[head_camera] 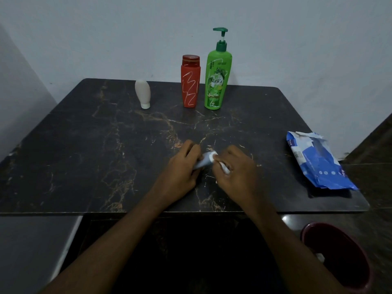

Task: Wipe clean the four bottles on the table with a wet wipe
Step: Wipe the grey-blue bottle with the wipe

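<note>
Near the table's (84, 155) front edge, a small pale bottle (203, 161) is being gripped by the left hand (180, 168), probably to steady it while its cap end is being rubbed with the wet wipe (225, 167) pinched in the right hand (235, 169). The white bottle (142, 93), red bottle (190, 81) and green pump bottle (217, 77) are standing along the far edge, out of the way.

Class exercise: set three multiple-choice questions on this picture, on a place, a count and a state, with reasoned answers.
1. Where does the blue wipes pack lie? A) at the right side of the table B) between the bottles C) on the floor
2. How many bottles stand at the table's far side? A) one B) three C) five
3. How does the white bottle stand? A) on its side B) cap up C) on its cap

Answers: 1 A, it lies near the right edge. 2 B, the white bottle, red bottle and green pump bottle stand there; the pale blue bottle is in the left hand. 3 C, its cap touches the table.
</note>
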Motion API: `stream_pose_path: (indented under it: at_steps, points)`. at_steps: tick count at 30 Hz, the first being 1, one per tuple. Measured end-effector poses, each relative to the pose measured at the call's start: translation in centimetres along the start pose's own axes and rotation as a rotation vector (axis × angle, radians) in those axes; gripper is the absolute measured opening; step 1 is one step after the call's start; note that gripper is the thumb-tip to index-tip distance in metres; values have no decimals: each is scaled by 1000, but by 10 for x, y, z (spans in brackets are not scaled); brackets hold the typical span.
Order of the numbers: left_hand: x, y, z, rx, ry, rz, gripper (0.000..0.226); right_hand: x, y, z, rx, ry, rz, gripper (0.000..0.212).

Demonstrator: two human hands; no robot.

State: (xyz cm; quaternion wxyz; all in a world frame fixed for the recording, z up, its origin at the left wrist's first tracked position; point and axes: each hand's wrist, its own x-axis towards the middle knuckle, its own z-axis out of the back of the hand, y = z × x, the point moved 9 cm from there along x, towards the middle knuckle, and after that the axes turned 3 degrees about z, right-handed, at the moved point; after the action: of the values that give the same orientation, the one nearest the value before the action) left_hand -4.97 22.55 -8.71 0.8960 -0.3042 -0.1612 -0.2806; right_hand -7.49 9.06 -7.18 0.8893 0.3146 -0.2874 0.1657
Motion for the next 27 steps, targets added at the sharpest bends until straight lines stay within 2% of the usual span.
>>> stream_pose_path:
  at_steps: [4, 8, 11, 14, 18, 22, 27]
  points:
    - [0, -1, 2, 20, -18, 4, 27, 0, -4, 13, 9, -68, -4, 1]
    - [-1, -4, 3, 79, -30, -33, 29, 6, -1, 5, 5, -4, 38, 12]
    - [-2, -7, 5, 152, -56, -61, 33, 4, 0, 6, -1, 17, 41, 4]
    - [-1, -10, 6, 186, -71, -77, 33, 8, 3, 18, 36, -22, 65, 7]
    - [-4, -19, 9, 213, -91, -156, 31, 28, 2, 4, -8, 156, 121, 17]
    - [-6, -26, 10, 214, -99, -206, 29, 54, -4, -6, -51, 358, 171, 18]
    - [-7, -25, 13, 108, -106, -193, 32, 70, -28, -14, 312, 563, -50, 18]
